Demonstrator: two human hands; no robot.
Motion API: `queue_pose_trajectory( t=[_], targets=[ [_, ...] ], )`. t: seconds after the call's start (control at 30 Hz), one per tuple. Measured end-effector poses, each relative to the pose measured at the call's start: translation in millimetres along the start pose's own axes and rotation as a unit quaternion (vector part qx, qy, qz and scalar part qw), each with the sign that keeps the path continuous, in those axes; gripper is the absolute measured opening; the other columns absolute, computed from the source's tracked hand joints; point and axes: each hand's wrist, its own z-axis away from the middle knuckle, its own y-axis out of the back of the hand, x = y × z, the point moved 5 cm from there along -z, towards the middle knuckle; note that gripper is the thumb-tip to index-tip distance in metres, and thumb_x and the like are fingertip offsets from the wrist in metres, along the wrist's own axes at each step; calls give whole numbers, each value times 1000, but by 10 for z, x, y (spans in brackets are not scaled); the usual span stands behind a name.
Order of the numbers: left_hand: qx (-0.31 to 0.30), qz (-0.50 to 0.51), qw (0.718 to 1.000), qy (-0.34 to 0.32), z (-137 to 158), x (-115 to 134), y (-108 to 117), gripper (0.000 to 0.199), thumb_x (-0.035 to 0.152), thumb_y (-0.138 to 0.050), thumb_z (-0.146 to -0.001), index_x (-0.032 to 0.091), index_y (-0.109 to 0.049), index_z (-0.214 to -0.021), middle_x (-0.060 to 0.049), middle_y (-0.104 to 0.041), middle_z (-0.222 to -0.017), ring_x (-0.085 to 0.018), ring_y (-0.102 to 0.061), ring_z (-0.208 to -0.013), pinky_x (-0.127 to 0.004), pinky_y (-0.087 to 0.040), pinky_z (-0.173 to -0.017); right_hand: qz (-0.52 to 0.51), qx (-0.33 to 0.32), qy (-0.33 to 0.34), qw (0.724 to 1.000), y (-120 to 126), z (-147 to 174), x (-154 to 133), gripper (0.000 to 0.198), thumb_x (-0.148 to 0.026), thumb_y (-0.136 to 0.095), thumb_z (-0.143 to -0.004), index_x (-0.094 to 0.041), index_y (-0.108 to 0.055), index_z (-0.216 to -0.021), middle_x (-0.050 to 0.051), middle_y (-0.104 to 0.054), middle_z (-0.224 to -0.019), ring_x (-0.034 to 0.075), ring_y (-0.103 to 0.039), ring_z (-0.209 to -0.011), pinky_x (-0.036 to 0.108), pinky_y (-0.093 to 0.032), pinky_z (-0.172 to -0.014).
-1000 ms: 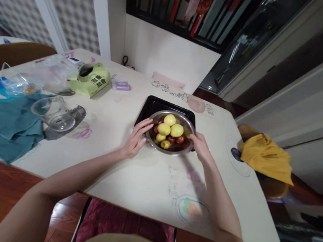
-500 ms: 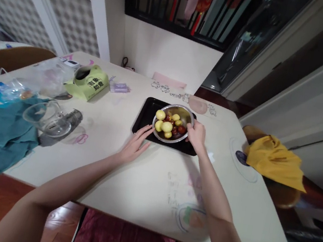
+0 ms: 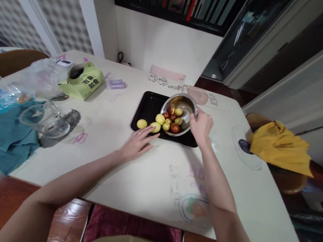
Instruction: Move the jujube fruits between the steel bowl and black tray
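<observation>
Your right hand [image 3: 201, 126] grasps the round, shiny silver metal bowl [image 3: 189, 108] at the right side of its rim. The bowl is tilted to your left over the black rectangular tray [image 3: 148, 108] on the white, drawn-on counter [image 3: 126, 181]; whether its base touches the tray cannot be told. Your left hand [image 3: 136, 145] grasps nothing: its fingers are extended, the tips at a smooth yellow round fruit [image 3: 156, 126] by the bowl's lip. Another yellow round fruit [image 3: 141, 124] lies at the tray's left. Small red-brown fruits [image 3: 174, 128] and further yellow ones sit in the bowl.

Handling, as judged: the bowl is stiff and light in itself, its load on the low side; the polished rim is likely slippery if wet. Your rim hold is adequate but one-sided; a palm under the wall is steadier. The fruits are probably firm, bruisable and quick to roll; cup them, do not pinch.
</observation>
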Motion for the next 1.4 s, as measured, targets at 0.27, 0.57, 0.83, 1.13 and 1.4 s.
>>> queue_pose_trajectory(
  t=[0.27,0.57,0.83,1.13,1.4],
  targets=[
    [-3,-13,1000,-4,5,0,-1,51,40,-47,-112,28,-50,-161,-14,-43,-172,-32,-37,-163,-57,-35,-131,35,19,-4,999,139,-13,70,45,-28,-50,-97,-11,-75,-129,22,-78,-90,33,-69,-82,36,-41,-73],
    [6,-4,1000,-10,6,4,10,51,39,-47,-112,28,-48,-163,-15,-43,-171,-32,-37,-163,-58,-36,-131,43,36,-9,998,295,-47,203,53,-26,-48,-97,-9,-68,-142,20,-74,-83,33,-67,-79,40,-43,-77],
    [51,65,996,25,17,9,103,58,40,-40,-115,29,-30,-171,-15,-33,-176,-30,-29,-166,-57,-30,-135,-142,82,-5,986,703,68,595,42,-37,-52,-96,-14,-78,-120,7,-68,-73,25,-62,-73,33,-42,-68],
    [143,158,974,-80,40,127,331,61,54,-30,-114,28,-36,-168,-15,-44,-170,-33,-41,-160,-60,-37,-131,-465,-453,83,756,-36,667,50,45,-56,-79,-81,-14,-81,-97,2,-74,-76,15,-61,-63,24,-46,-57],
    [76,179,967,-165,35,233,327,56,50,-37,-113,25,-49,-162,-17,-55,-161,-36,-49,-153,-61,-47,-123,-373,-390,137,831,-383,669,138,41,-55,-64,-98,-18,-80,-96,-3,-62,-59,13,-53,-50,25,-43,-57]
  ],
)
